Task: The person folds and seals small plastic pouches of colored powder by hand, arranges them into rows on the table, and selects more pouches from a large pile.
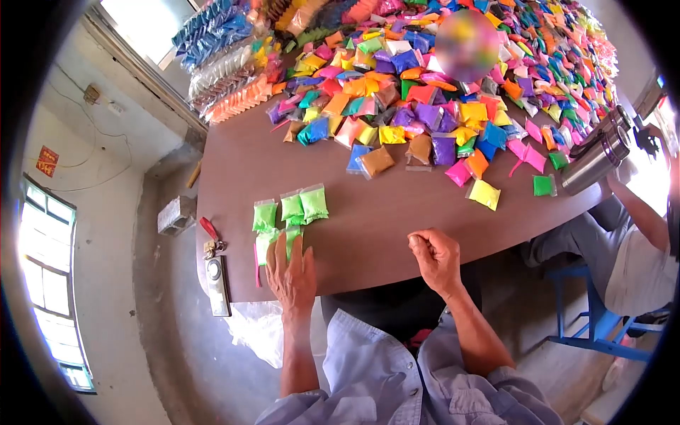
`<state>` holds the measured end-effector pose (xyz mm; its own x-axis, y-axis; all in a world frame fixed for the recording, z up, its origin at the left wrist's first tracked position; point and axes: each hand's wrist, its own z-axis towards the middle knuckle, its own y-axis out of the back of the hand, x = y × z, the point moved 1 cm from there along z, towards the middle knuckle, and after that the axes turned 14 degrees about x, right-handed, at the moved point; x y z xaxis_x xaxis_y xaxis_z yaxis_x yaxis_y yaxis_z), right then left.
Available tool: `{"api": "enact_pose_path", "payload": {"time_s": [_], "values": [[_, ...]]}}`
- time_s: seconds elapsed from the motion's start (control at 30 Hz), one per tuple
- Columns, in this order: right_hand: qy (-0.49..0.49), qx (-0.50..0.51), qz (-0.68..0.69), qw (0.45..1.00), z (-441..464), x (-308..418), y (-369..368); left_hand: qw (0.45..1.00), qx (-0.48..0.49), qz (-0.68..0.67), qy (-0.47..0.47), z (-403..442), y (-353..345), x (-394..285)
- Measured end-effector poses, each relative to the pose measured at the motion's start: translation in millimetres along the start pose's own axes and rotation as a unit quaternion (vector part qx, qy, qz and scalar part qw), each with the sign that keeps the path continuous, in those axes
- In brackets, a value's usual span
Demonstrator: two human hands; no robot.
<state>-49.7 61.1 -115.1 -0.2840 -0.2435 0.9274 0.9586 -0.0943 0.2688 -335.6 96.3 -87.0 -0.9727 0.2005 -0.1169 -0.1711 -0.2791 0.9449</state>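
My left hand point(292, 280) lies with fingers stretched out over light green packets near the table's front edge. Beneath its fingertips, one green packet point(265, 246) and part of another show. Just beyond are more light green packets: one at the left point(265, 215) and two side by side point(292, 207), point(314, 203), in clear bags. A thin pink strip point(257, 265) lies beside them. My right hand point(435, 261) is closed above the table edge, thumb pressed to the index finger; whatever it may hold is hidden.
A large heap of colourful packets point(418, 117) covers the far side, with stacked bags point(227, 64) at far left. Keys with a red strap point(210, 230) and a dark rectangular object point(217, 283) lie at the left edge. A steel flask point(598, 159) and a seated person point(637, 262) are right.
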Motion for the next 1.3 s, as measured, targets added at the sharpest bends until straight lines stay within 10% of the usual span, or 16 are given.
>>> {"api": "enact_pose_path", "payload": {"time_s": [1.3], "values": [[-0.009,0.004,-0.030,0.999,9.8,17.3,6.7,0.955,0.021,-0.282,-0.088,135.9,31.8,-60.4]]}}
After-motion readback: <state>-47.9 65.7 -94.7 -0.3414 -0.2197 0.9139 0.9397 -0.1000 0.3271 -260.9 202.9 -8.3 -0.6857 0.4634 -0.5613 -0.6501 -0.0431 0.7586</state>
